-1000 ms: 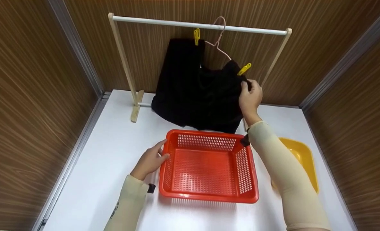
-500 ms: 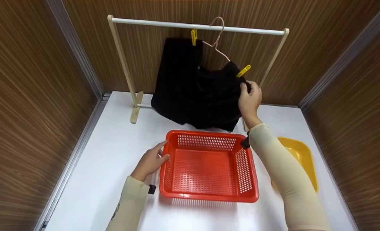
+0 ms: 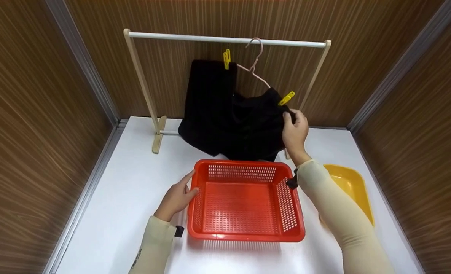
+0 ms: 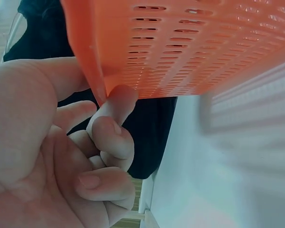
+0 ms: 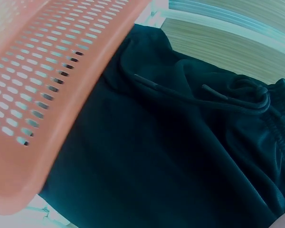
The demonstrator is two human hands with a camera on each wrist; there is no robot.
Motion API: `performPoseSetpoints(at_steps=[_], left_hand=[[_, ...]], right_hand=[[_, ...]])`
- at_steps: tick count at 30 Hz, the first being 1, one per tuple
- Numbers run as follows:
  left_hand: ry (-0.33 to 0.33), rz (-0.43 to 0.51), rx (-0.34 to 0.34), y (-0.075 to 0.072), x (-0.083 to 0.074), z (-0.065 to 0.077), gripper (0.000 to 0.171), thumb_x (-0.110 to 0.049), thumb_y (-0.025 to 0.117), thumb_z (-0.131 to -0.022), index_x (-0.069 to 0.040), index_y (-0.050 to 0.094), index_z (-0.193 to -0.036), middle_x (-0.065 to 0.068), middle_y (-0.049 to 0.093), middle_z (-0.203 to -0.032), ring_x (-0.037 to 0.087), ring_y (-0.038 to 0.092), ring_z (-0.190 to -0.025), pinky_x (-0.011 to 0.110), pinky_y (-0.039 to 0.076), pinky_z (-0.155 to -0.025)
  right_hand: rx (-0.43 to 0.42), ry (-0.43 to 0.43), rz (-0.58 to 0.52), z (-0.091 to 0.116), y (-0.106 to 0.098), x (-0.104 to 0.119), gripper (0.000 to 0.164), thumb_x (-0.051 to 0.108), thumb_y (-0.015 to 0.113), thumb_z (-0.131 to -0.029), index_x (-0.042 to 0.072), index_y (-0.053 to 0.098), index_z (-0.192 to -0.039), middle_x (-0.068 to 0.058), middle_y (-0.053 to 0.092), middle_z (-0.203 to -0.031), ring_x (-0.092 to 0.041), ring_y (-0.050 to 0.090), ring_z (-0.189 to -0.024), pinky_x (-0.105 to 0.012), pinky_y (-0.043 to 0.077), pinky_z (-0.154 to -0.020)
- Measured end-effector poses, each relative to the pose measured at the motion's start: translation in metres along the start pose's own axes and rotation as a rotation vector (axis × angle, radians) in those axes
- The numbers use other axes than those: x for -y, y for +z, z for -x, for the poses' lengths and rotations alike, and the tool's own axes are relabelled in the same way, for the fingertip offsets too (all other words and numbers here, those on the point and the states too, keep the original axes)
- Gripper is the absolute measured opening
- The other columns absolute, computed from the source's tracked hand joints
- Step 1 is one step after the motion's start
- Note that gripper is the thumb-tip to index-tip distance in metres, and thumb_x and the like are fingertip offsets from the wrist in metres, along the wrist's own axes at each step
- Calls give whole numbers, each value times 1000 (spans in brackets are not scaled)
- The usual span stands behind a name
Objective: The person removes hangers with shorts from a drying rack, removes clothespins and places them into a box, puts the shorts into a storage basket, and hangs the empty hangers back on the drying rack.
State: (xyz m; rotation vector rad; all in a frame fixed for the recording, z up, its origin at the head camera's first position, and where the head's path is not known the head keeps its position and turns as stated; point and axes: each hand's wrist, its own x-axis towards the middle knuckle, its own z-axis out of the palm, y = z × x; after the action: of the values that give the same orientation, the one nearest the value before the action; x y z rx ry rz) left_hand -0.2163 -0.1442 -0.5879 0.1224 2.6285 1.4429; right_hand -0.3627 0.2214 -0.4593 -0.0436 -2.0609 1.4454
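Black drawstring shorts [image 3: 210, 99] hang on a pink hanger [image 3: 256, 71]. Two yellow clothespins, a left clothespin [image 3: 227, 60] and a lower right clothespin [image 3: 286, 98], clip their upper edge. My right hand [image 3: 296, 133] pinches the shorts' edge just below the right clothespin. In the right wrist view the drawstring [image 5: 190, 97] and gathered waistband show, with only a sliver of the hand at the corner. A red basket [image 3: 244, 238] stands in front with nothing inside. My left hand [image 3: 175, 199] grips its left rim, thumb and a finger on either side of the wall [image 4: 166, 42].
A drying rack with a white rail [image 3: 195, 38] and wooden legs stands at the back of the white table [image 3: 107, 213]. A yellow tub [image 3: 356, 186] sits to the right, partly behind my right forearm. Wood-grain walls [image 3: 411, 125] enclose three sides.
The head view has tilted up slightly, so the rack and shorts appear lower. Both hands keep their holds on the shorts and the basket.
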Motion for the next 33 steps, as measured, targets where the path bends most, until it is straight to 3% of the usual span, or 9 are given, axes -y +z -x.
performPoseSetpoints(at_steps=[8, 20, 28, 33], left_hand=[[-42, -21, 19, -7, 2, -5, 66, -35, 67, -101, -28, 38, -161, 5, 59, -77, 19, 56, -65, 34, 49, -61], [-19, -59, -11, -19, 3, -11, 65, -32, 67, -101, -23, 40, -160, 3, 59, -72, 17, 54, -60, 33, 47, -57], [-22, -93, -34, -23, 2, -12, 64, -28, 68, -100, -22, 43, -158, 3, 59, -71, 17, 56, -59, 33, 47, -55], [-24, -139, -34, -25, -1, -13, 63, -28, 67, -100, -21, 43, -158, 2, 61, -71, 17, 57, -59, 34, 48, -55]], right_hand=[[23, -30, -15, 15, -8, -7, 21, 13, 63, -103, -3, 70, -113, -18, 68, -111, -24, 60, -107, -38, 43, -97], [31, -18, -163, 39, -10, -2, 19, 2, 60, -102, -12, 68, -112, -25, 67, -111, -13, 59, -100, -24, 44, -91], [27, -14, -237, 65, -25, 41, 16, -3, 60, -100, -16, 66, -108, -15, 69, -101, -11, 61, -93, -23, 47, -85], [14, -8, -292, 75, -33, 46, 16, -4, 59, -100, -17, 65, -107, -6, 68, -96, -10, 61, -89, -22, 49, -81]])
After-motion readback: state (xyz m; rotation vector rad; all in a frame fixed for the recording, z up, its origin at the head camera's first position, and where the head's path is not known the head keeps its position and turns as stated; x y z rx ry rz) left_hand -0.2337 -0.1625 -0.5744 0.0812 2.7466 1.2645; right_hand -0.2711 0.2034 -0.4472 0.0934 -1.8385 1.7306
